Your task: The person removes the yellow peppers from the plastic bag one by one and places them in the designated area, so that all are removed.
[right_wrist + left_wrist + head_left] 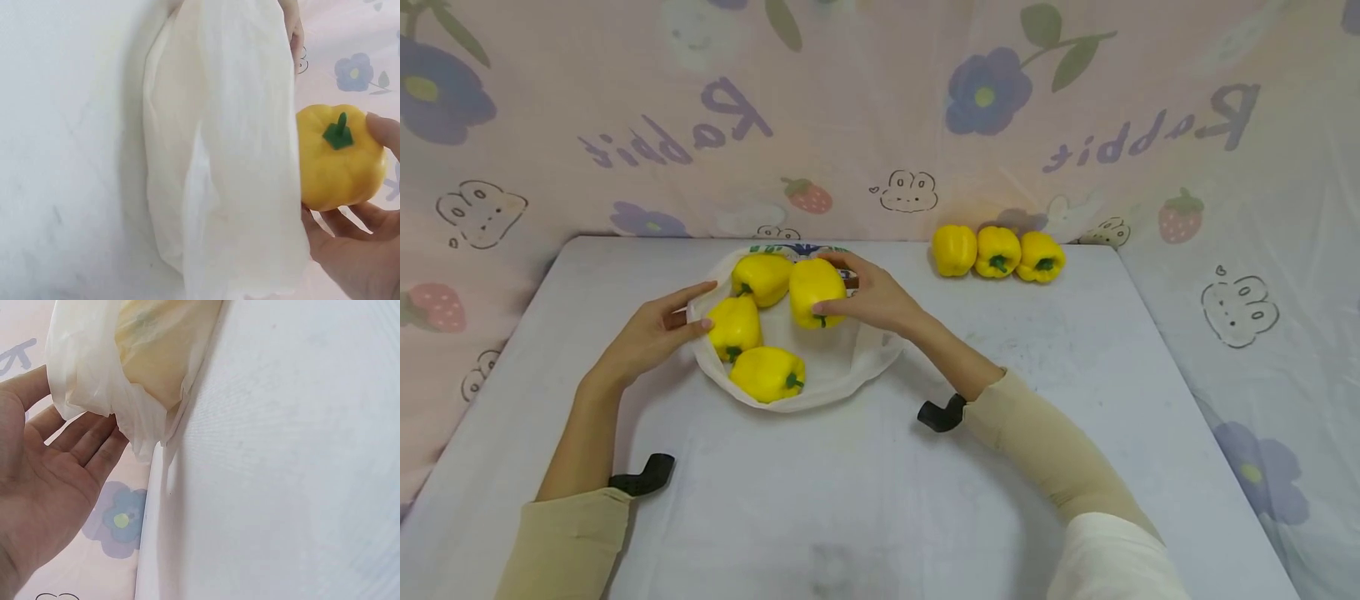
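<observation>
A white plastic bag [827,392] lies with its mouth spread wide, and several yellow bell peppers [767,374] sit inside it. My left hand [643,337] holds the bag's left rim, thumb at the edge beside a pepper. From the left wrist view, the fingers of this hand [56,456] lie along the outside of the thin bag [87,362]. Over the bag's opening, my right hand [880,293] grips another yellow bell pepper [814,292], its green stem pointing toward me. The right wrist view shows that pepper [340,165] between thumb and fingers, beyond the bag's wall [250,144].
Three more yellow bell peppers [997,252] stand in a row at the back right of the white table [850,500]. A printed curtain [865,108] hangs right behind the table's back edge. Black wrist mounts [942,414] stick out from both forearms.
</observation>
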The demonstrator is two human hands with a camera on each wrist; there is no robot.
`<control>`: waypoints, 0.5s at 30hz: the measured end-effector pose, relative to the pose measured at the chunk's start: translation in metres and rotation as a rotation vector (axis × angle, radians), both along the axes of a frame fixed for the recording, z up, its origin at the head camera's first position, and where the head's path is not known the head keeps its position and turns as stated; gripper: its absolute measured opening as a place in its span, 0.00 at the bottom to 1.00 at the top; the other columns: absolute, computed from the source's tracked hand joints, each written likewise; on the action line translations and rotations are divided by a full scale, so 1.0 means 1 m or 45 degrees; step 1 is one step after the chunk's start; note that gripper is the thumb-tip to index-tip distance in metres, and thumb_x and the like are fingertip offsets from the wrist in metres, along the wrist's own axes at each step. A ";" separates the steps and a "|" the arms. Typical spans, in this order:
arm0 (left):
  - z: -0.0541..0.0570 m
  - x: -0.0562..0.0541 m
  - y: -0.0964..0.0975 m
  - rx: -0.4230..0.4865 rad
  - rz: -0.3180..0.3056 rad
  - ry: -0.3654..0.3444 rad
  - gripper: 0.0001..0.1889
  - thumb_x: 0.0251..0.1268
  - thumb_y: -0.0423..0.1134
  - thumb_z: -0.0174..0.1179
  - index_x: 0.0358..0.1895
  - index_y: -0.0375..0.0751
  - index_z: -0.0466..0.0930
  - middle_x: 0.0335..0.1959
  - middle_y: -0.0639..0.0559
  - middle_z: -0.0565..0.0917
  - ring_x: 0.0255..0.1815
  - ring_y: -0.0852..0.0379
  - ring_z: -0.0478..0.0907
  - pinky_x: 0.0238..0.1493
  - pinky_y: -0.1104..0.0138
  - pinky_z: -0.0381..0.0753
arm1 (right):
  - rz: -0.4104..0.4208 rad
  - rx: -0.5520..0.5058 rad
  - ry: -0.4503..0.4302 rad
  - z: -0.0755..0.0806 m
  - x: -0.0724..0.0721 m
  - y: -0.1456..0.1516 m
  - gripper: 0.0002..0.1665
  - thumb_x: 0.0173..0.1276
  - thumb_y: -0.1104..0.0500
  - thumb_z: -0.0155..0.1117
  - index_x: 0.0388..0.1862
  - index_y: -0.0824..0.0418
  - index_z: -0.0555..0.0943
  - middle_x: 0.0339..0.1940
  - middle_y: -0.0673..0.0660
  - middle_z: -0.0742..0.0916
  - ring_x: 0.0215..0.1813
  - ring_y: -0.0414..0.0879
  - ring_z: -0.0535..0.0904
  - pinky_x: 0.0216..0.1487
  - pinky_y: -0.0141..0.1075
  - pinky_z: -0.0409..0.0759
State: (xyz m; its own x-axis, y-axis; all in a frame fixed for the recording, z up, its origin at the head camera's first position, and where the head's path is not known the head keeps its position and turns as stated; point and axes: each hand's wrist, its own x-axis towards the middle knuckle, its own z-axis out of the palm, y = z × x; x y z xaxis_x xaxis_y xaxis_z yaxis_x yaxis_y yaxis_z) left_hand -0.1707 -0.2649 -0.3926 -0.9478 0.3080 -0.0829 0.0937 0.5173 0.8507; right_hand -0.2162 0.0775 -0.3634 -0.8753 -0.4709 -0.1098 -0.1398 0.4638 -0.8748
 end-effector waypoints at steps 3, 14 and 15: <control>-0.002 0.000 0.000 0.005 0.003 -0.006 0.33 0.73 0.45 0.59 0.77 0.48 0.60 0.76 0.39 0.60 0.55 0.64 0.74 0.47 0.81 0.76 | -0.021 -0.019 0.004 0.001 0.001 0.008 0.48 0.57 0.42 0.76 0.75 0.42 0.65 0.72 0.45 0.72 0.66 0.48 0.72 0.61 0.41 0.74; -0.002 -0.001 -0.001 0.028 -0.003 -0.008 0.33 0.73 0.44 0.60 0.77 0.48 0.60 0.76 0.37 0.60 0.52 0.69 0.74 0.45 0.79 0.77 | -0.128 -0.106 0.120 0.001 -0.001 0.036 0.48 0.57 0.46 0.78 0.74 0.46 0.66 0.71 0.46 0.72 0.63 0.48 0.74 0.60 0.38 0.76; -0.002 -0.001 0.000 0.023 -0.003 -0.007 0.33 0.73 0.44 0.60 0.77 0.48 0.60 0.76 0.37 0.60 0.51 0.69 0.74 0.45 0.80 0.77 | -0.137 -0.104 0.124 0.001 -0.001 0.039 0.48 0.57 0.47 0.78 0.74 0.47 0.66 0.71 0.47 0.72 0.63 0.48 0.74 0.60 0.38 0.77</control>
State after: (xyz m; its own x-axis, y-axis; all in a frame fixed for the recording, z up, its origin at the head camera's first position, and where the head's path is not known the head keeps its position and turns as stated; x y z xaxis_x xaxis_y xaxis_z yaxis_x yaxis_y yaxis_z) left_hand -0.1721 -0.2651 -0.3944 -0.9466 0.3116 -0.0828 0.0899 0.5019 0.8603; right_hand -0.2171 0.1166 -0.3620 -0.9257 -0.3780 0.0130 -0.1795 0.4086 -0.8949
